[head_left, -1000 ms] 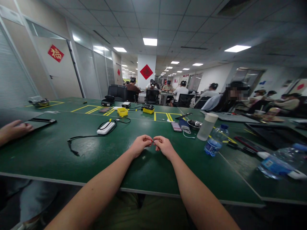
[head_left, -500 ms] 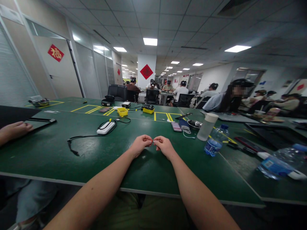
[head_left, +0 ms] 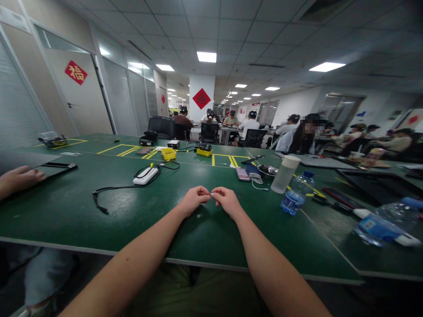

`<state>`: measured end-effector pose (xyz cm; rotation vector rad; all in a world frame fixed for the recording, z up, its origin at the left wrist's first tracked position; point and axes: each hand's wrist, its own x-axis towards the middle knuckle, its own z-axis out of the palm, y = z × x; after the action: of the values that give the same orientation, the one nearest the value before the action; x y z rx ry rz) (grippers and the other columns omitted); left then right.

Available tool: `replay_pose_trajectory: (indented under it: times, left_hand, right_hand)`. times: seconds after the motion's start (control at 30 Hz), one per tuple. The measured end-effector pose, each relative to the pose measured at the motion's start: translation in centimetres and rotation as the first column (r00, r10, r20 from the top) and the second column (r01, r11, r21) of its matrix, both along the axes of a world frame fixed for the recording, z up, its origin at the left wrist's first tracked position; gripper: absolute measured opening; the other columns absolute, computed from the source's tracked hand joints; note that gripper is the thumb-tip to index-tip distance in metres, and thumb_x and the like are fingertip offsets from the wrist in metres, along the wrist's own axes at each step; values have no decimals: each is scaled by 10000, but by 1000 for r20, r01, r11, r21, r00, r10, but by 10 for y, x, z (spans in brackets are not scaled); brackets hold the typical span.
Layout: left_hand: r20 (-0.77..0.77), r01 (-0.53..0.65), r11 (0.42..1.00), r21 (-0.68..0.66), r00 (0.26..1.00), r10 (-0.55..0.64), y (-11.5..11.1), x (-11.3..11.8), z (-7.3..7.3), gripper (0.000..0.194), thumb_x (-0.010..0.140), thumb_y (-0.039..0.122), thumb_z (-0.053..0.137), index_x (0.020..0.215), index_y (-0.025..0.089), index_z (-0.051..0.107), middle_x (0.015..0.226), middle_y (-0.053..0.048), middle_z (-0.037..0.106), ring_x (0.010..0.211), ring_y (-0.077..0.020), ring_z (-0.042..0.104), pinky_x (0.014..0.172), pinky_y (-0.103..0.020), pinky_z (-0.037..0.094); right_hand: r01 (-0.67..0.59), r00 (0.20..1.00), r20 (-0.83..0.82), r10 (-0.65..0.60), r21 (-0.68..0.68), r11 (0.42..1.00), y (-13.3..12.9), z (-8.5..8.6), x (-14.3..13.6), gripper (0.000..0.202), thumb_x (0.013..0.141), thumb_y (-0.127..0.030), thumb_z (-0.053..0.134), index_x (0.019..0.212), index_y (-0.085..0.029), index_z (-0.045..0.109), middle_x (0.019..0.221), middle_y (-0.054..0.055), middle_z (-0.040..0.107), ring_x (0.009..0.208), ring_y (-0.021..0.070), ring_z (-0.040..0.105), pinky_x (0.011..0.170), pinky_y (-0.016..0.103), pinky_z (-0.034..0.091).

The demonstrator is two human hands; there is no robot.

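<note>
Little has shifted in the last second: left hand [head_left: 194, 201] and right hand [head_left: 227, 201] still pinch a tiny reddish piece [head_left: 210, 194] inward of the counter's [head_left: 208, 242] front edge, suggesting steady fingertip work.

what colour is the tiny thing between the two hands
The tiny thing looks partly reddish, best seen in the head view.

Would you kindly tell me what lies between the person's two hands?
In the head view, a small reddish item sits between the left hand and the right hand, too small to identify.
</note>
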<state>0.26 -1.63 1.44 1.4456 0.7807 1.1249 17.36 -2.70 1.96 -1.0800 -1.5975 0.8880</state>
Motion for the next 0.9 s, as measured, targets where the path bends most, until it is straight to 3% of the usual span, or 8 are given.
replay_pose_trajectory:
  times: [0.17, 0.53, 0.77, 0.9]
  left_hand:
    - [-31, 20, 1000, -6, 999, -20, -1, 3, 0, 247, 642, 217, 718, 816, 135, 562, 653, 11, 594, 599, -94, 555, 587, -219, 439]
    - [-194, 34, 989, 145, 981, -5, 3, 2, -6, 215, 692, 249, 676, 851, 151, 570, 694, -1, 617, 619, -112, 564, 596, -232, 432]
    - [-326, -77, 908, 411, 918, 226, -4, 3, -4, 228, 691, 220, 668, 873, 187, 535, 729, 22, 588, 618, -110, 515, 573, -221, 383]
    - [-329, -70, 889, 453, 913, 240, -7, 4, -1, 258, 702, 208, 652, 920, 198, 514, 805, 8, 601, 637, -112, 521, 591, -227, 390]
  right_hand:
    - [-6, 1000, 11, 6, 13, 1000, 0, 0, 1, 248, 757, -320, 574, 897, -147, 684, 531, -10, 585, 453, 118, 524, 484, 239, 424]
    - [-51, 997, -54, 49, -49, 997, 1, -2, 0, 271, 744, -351, 582, 882, -137, 676, 572, -3, 592, 444, 107, 525, 444, 221, 404]
    - [-128, 969, -229, 93, -142, 982, 3, -4, 1, 291, 751, -361, 583, 898, -136, 695, 592, 9, 586, 518, 111, 519, 498, 235, 428]
    - [-152, 949, -302, 94, -177, 972, 2, -4, -2, 261, 692, -228, 600, 922, -146, 689, 681, 27, 643, 554, 112, 537, 546, 250, 451]
